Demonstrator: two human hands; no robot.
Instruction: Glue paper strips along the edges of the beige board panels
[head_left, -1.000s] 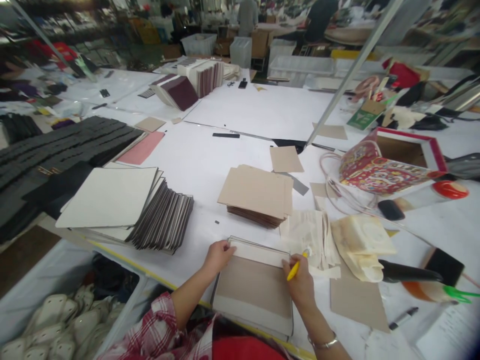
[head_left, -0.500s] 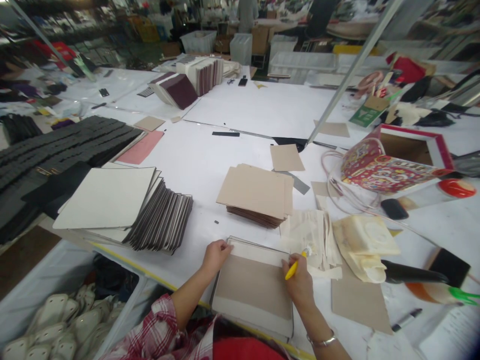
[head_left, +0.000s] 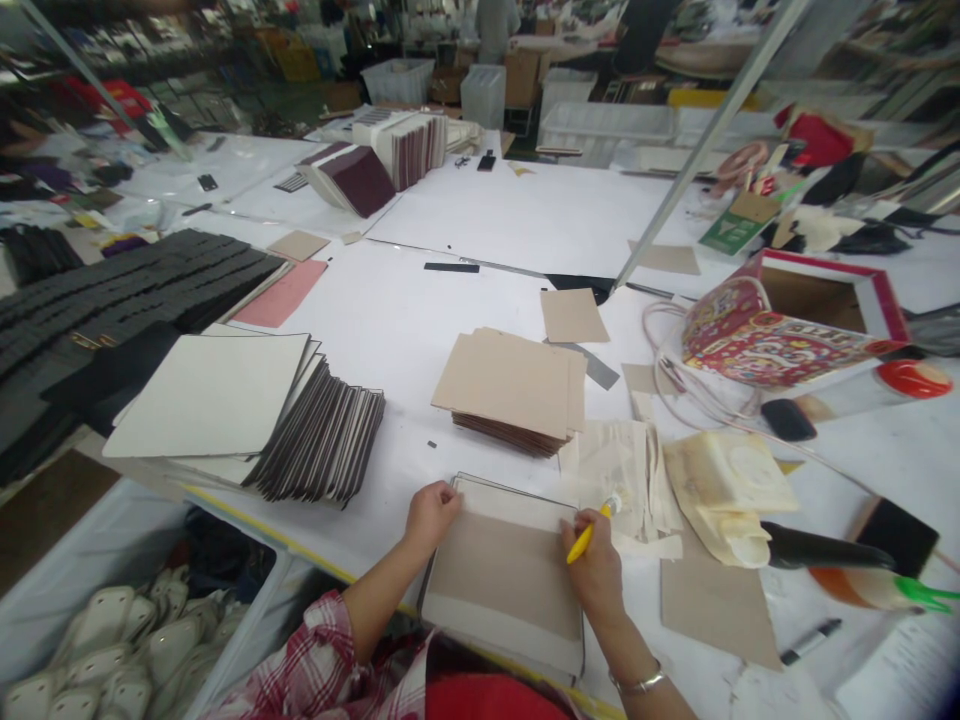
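Observation:
A pale flat panel with dark edges lies before me at the table's front edge, a beige board across its middle. My left hand is closed at the panel's far left corner, thumb and finger pinched on its edge. My right hand is closed around a yellow-handled brush, its whitish bristles pointing away from me to the right. The fingers of this hand also touch the panel's far right edge. Just beyond the panel sits a stack of beige boards.
Left stands a fanned stack of white, dark-edged panels. On the right are cream fabric strips, a glue-stained cream container, a marker and a colourful box. A slanted metal pole rises beyond. A bin of pale pieces stands lower left.
My right hand has shifted very slightly left with the brush. The left hand keeps its pinch at the panel's corner.

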